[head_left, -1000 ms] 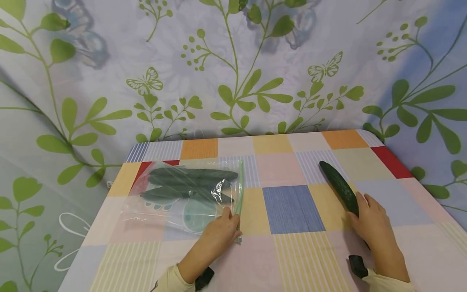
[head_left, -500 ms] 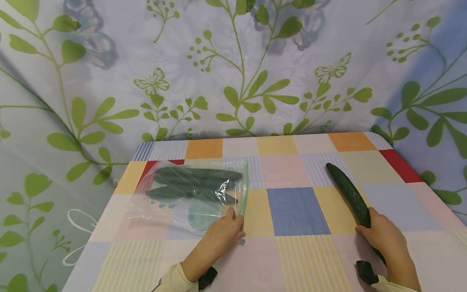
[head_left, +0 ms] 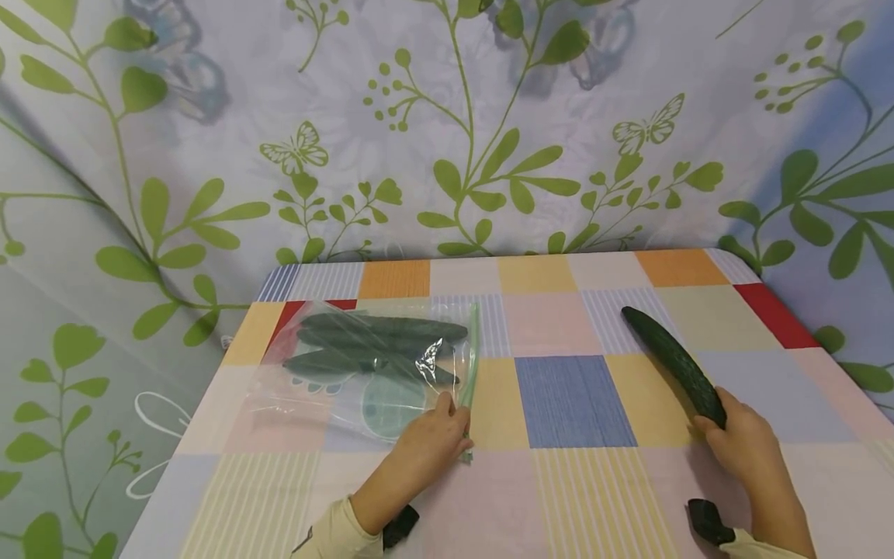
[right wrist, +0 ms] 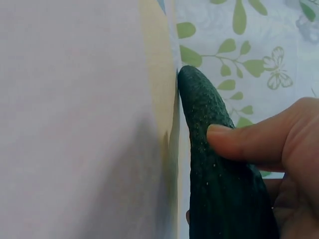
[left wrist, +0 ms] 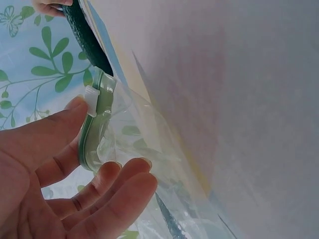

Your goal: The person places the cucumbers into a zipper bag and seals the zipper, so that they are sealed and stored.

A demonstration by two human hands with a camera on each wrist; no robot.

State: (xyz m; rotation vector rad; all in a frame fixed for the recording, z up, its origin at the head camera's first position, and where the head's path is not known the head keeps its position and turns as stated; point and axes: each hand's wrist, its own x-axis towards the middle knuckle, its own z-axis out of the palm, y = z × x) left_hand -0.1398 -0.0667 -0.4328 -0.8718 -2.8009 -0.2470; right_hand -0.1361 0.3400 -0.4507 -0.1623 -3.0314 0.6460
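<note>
My left hand (head_left: 427, 444) holds the near part of a clear plastic zip bag (head_left: 475, 345) by its green zip edge. In the left wrist view the thumb presses beside the white slider (left wrist: 91, 101), with the other fingers bent below the edge. Several dark green cucumbers (head_left: 380, 330) lie inside the bag on the left side of the table. My right hand (head_left: 747, 442) grips a loose cucumber (head_left: 667, 353) that points away to the upper left. Its thumb lies across the bumpy cucumber skin in the right wrist view; the near end is hidden.
A patchwork cloth (head_left: 576, 400) covers the table, whose far edge meets a leaf-printed curtain (head_left: 391, 163). Dark wrist devices (head_left: 708, 522) show at both cuffs.
My right hand has shifted a little to the right on the cucumber, whose near end no longer shows past the hand. The left hand stays at the bag's edge; the view drifts slightly.
</note>
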